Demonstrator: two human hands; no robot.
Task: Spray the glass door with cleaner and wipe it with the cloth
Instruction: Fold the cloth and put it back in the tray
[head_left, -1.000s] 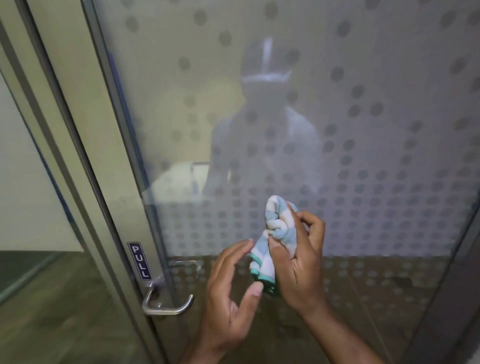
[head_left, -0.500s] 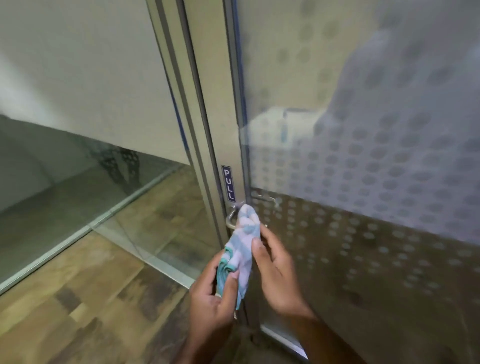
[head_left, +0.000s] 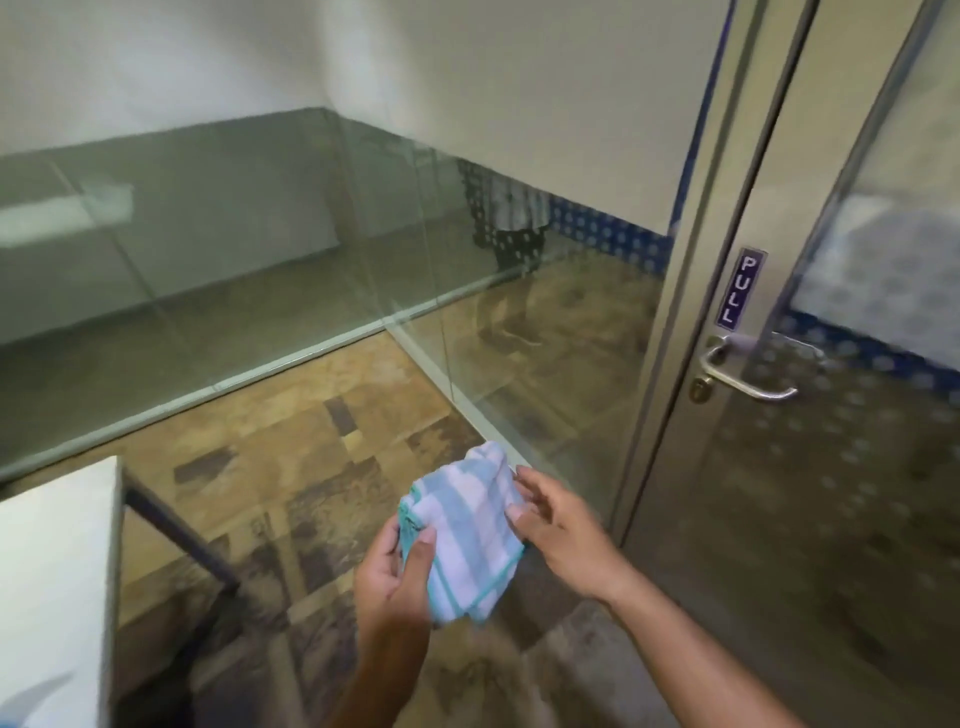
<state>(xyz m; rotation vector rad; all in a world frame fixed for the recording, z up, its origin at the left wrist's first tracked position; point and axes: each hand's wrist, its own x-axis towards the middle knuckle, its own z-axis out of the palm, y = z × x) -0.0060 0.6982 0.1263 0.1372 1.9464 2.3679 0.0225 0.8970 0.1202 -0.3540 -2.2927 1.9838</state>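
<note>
A folded cloth (head_left: 470, 525), white with pale blue stripes and a teal hem, hangs low in the middle of the view. My left hand (head_left: 397, 582) grips its lower left edge, thumb on top. My right hand (head_left: 558, 535) touches the cloth's right side with its fingers spread loosely. The glass door (head_left: 852, 467) with frosted dots stands at the right, away from both hands. Its metal lever handle (head_left: 748, 382) sits below a PULL label (head_left: 738, 288). No spray bottle shows.
A white table corner (head_left: 57, 582) with a dark leg stands at the lower left. Fixed glass panels (head_left: 260, 249) with a metal floor rail run across the back. The floor is brown patterned tile (head_left: 311, 467).
The view has swung left, away from the door. The cloth has passed from my right hand's grip into my left hand, and both hands have come down off the glass.
</note>
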